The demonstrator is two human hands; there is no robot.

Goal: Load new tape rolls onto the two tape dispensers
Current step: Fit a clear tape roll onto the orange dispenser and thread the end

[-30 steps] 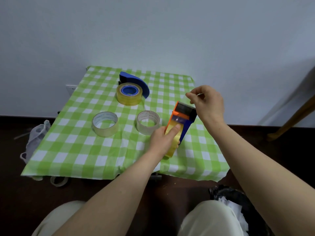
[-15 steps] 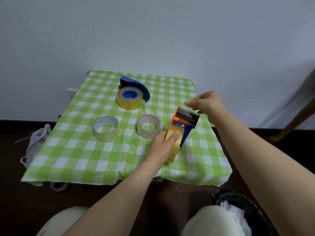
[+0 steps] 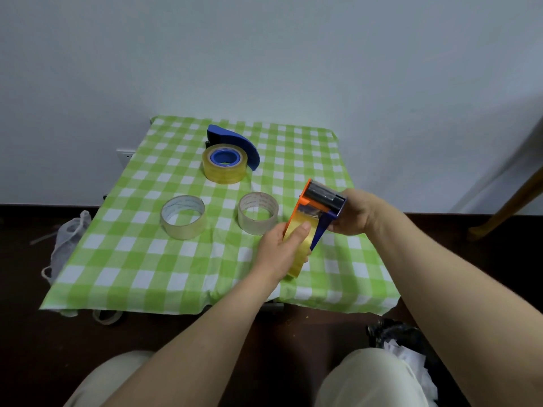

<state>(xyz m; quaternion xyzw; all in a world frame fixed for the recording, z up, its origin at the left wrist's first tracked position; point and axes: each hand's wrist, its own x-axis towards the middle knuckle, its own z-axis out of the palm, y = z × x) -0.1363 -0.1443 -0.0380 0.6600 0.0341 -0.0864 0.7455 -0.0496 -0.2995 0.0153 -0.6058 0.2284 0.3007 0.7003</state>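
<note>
Open worktop [image 3: 123, 277] runs along the left edge to the near-left corner. The left clear roll [image 3: 182, 217] and right clear roll [image 3: 258, 212] stand mid-worktop, a gap between them. The blue dispenser [image 3: 235, 142] crowds the far edge.

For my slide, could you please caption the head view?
Left hand and right hand hold the orange tape dispenser over the checked tablecloth.

Not much of the person in shot tbh, just the left forearm [image 3: 211, 321] and right forearm [image 3: 440, 277], both bare all the way to the frame edge, ending in a bare left hand [image 3: 279, 254] and right hand [image 3: 355, 215]. The thumbnail on the left one looks short and natural. Lower down you get light cream-beige trousers [image 3: 373, 380], plain smooth fabric with a few soft folds, one leg either side at the bottom.
</note>
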